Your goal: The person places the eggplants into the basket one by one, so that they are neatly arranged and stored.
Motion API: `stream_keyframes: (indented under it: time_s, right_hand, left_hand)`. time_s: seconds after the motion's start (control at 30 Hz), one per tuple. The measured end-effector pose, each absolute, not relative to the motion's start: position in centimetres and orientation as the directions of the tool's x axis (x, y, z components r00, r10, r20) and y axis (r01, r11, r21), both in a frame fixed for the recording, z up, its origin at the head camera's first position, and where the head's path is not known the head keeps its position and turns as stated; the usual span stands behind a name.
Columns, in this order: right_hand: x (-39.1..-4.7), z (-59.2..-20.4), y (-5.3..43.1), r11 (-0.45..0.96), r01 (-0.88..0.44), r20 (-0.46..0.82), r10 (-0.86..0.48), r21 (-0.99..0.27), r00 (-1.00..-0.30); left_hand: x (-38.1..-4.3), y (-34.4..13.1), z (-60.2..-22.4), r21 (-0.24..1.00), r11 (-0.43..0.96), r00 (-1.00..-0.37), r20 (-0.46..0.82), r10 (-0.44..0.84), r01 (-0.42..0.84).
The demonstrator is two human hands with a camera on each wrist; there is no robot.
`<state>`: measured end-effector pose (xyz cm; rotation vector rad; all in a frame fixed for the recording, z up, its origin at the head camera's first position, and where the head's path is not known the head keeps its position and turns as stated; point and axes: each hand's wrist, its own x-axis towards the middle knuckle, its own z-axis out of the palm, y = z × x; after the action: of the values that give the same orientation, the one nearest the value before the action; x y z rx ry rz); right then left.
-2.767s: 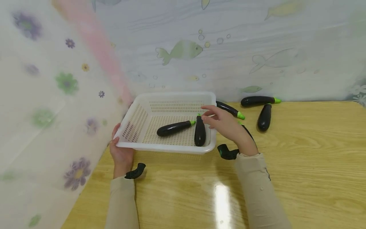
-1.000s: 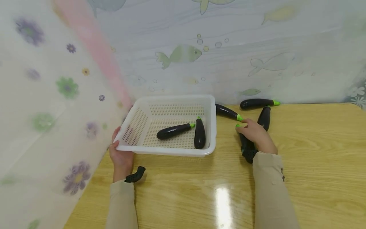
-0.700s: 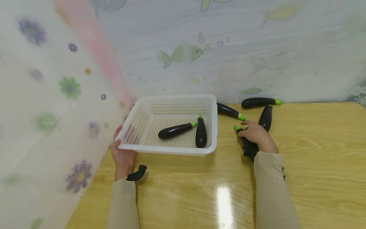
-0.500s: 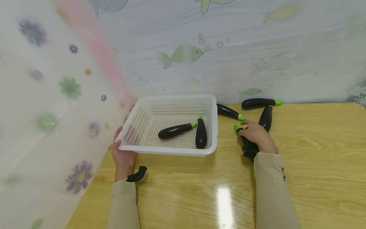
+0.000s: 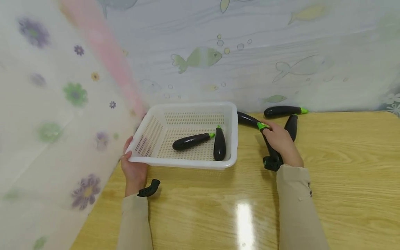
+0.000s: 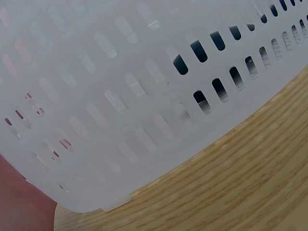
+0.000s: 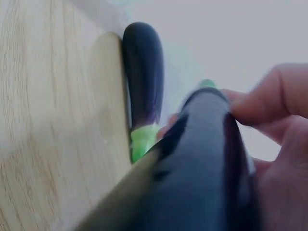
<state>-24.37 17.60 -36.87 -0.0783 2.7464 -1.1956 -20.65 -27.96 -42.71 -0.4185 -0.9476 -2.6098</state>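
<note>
Right hand: the right hand (image 5: pixel 279 139) pinches the neck of an eggplant between thumb and fingers.
Held eggplant: the held eggplant (image 7: pixel 207 154) lies right of the basket, its green cap (image 5: pixel 261 125) toward the wall and its body running back under the wrist; whether it is clear of the tabletop, I cannot tell.
Likely weight: light to moderate, probably fuller toward the blunt end, so a hold at the neck may let that end swing.
Likely feel: firm, with a smooth skin that could slip (the gloss hints at plastic, though nothing settles it); not fragile, I judge.
Best hold: just below the cap, where it is narrowest; round the middle for a steadier carry.
Skin and shape: near-black, shiny, club-like, bright green at the tip.
Left hand: the left hand (image 5: pixel 133 170) grips the near left corner of the white basket (image 5: pixel 184 163).
Inside basket: two matching eggplants, one slanting (image 5: pixel 191 141), one lengthwise (image 5: pixel 219 146).
Beyond: an eggplant beside the basket (image 5: pixel 247 119) and two farther right, (image 5: pixel 282 111) and (image 5: pixel 291 126), on the wood-grain tabletop (image 5: pixel 200 208).
</note>
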Motion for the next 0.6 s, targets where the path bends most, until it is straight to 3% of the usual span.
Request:
stream_keyframes:
  time_s: [0.6]
  right_hand:
    - [-24.1, -35.5, 16.0, 0.542, -0.155, 0.122, -0.096, -0.826, -0.988]
  left_hand:
    - [-21.0, -28.2, -42.9, 0.556, -0.723, -0.893, 0.406, -0.195, 0.411]
